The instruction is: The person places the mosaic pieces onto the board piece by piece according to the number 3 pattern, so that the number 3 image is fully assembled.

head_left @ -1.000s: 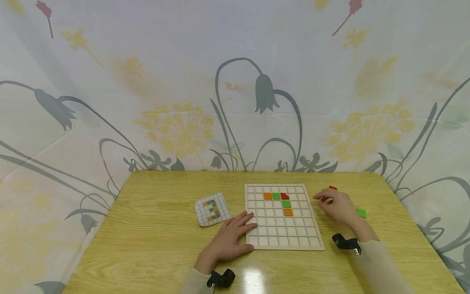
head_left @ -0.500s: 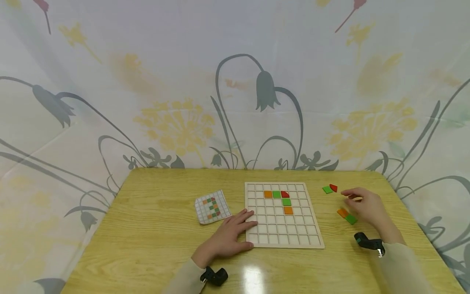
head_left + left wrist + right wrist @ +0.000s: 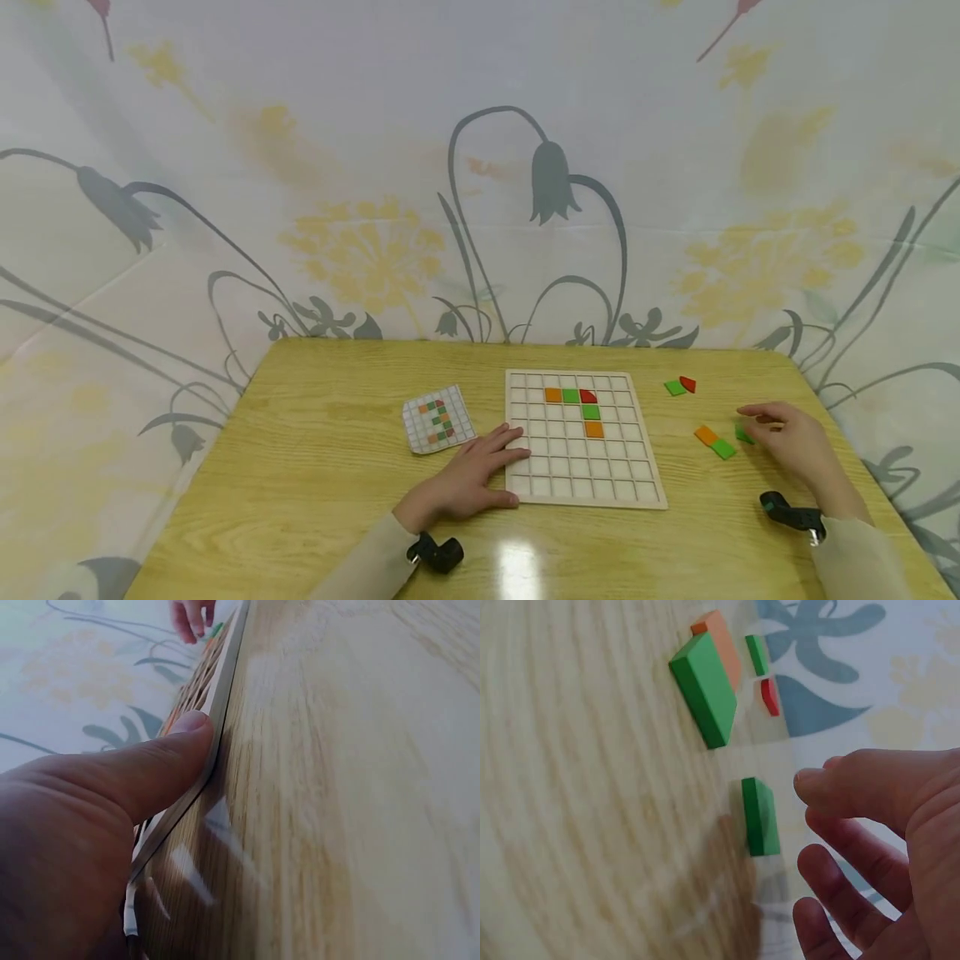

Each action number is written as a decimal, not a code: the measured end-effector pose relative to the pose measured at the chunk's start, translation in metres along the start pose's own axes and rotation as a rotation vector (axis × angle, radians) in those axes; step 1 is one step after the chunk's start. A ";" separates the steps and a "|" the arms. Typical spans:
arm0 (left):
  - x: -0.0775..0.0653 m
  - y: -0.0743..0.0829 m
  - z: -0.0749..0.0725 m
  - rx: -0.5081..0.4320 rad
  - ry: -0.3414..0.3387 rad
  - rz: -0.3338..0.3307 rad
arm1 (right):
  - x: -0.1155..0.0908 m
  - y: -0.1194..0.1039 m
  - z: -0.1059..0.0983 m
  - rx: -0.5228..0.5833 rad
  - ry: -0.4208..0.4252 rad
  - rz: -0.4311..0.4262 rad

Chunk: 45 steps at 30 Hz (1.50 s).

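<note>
Right hand (image 3: 797, 447), loosely curved with nothing gripped, is poised just beside a lone green tile (image 3: 762, 819) on the tabletop (image 3: 322, 442), right of the grid board (image 3: 558, 465) touched by the spread left hand (image 3: 472, 479); tile pick-up seems underway, an edge pinch needed.

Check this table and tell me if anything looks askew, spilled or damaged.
No spill or damage shows. The small pattern card, left of the board, lies turned at an angle to it. Loose tiles lie scattered right of the board, which looks untidy but not wrong.
</note>
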<state>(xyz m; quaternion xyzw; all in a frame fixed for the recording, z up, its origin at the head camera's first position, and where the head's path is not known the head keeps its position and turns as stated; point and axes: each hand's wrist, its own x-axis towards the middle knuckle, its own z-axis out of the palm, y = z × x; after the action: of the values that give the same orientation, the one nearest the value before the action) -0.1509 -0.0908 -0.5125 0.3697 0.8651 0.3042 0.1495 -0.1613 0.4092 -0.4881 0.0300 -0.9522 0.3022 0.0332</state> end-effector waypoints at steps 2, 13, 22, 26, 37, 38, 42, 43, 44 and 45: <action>0.001 0.001 0.000 -0.004 -0.004 0.001 | -0.003 0.005 -0.001 0.010 -0.015 0.022; -0.001 0.001 0.005 -0.003 0.013 -0.025 | -0.010 0.025 0.001 0.211 -0.048 -0.014; 0.000 0.003 0.009 0.017 0.030 -0.024 | -0.010 0.027 0.002 0.094 -0.042 0.034; -0.001 0.003 0.008 0.009 0.028 -0.030 | -0.006 0.026 0.002 0.049 -0.054 0.046; -0.004 0.003 0.006 0.011 0.028 -0.036 | -0.001 0.010 -0.001 0.026 -0.056 0.046; -0.004 0.003 0.006 0.011 0.029 -0.037 | 0.000 0.008 -0.001 0.016 -0.043 0.036; -0.002 0.002 0.006 0.017 0.040 -0.027 | 0.003 -0.005 0.002 0.004 0.003 -0.014; -0.001 0.002 0.006 0.017 0.040 -0.025 | 0.004 -0.008 0.004 0.008 0.010 -0.029; -0.001 0.002 0.006 0.017 0.039 -0.024 | 0.005 -0.012 0.005 0.016 0.019 -0.046; 0.000 0.002 0.006 0.014 0.038 -0.022 | 0.006 -0.017 0.007 0.022 0.023 -0.059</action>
<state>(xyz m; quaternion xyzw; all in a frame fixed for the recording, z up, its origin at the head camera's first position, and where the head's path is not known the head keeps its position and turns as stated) -0.1467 -0.0877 -0.5157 0.3556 0.8739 0.3033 0.1337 -0.1660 0.3915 -0.4837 0.0551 -0.9471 0.3116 0.0525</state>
